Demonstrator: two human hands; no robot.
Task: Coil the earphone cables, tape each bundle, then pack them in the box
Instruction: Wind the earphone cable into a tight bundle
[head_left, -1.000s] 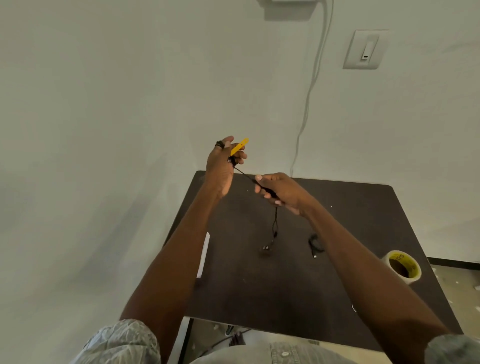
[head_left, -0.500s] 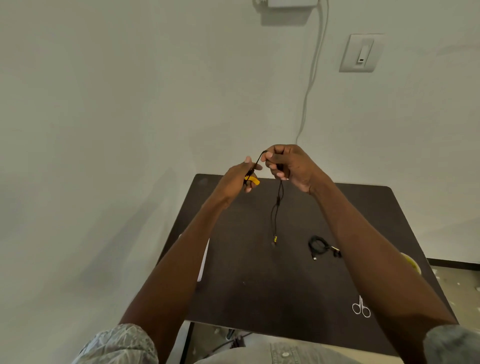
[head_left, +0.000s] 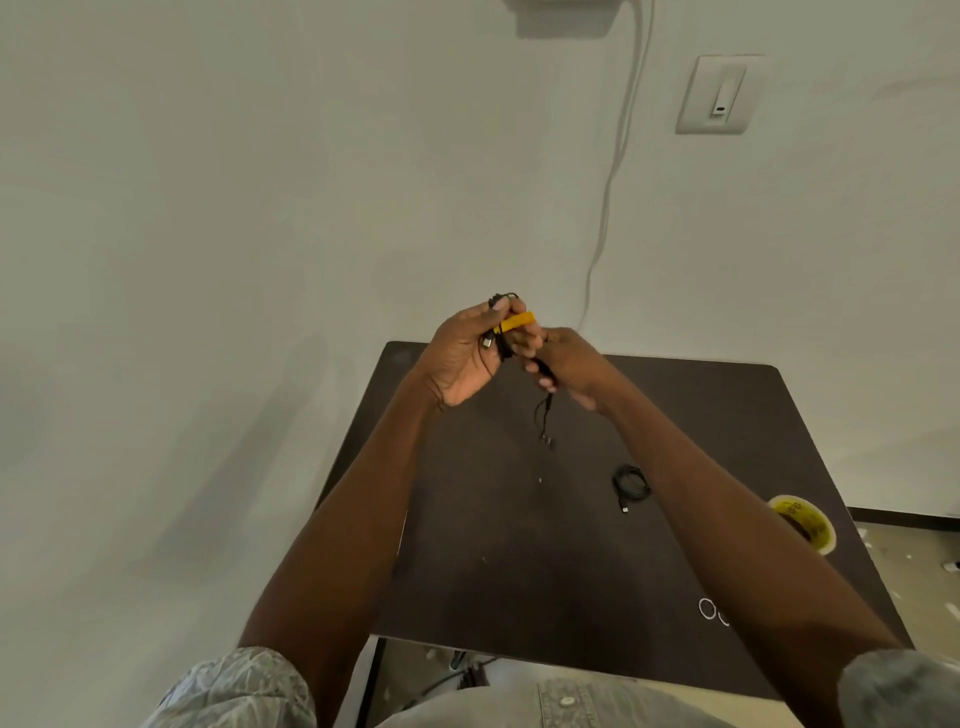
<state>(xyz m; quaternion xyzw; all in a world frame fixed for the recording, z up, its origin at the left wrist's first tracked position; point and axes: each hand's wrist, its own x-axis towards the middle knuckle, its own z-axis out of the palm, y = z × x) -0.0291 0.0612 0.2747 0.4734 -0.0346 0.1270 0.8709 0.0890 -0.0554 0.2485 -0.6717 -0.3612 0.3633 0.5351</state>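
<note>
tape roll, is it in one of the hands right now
No, the tape roll sits on the table, partly behind the right forearm.

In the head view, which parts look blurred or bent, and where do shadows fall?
Head view: the right hand and the dangling earphone cable look motion-blurred; the wide lens bends the table edges; soft arm shadows fall on the wall at left; the tape roll is partly hidden by the forearm.

Dim, even indoor light with a greenish cast, soft shadows on the wall (head_left: 260, 260). Slightly blurred hands, wide-angle bending at the edges. No strong glare.
</note>
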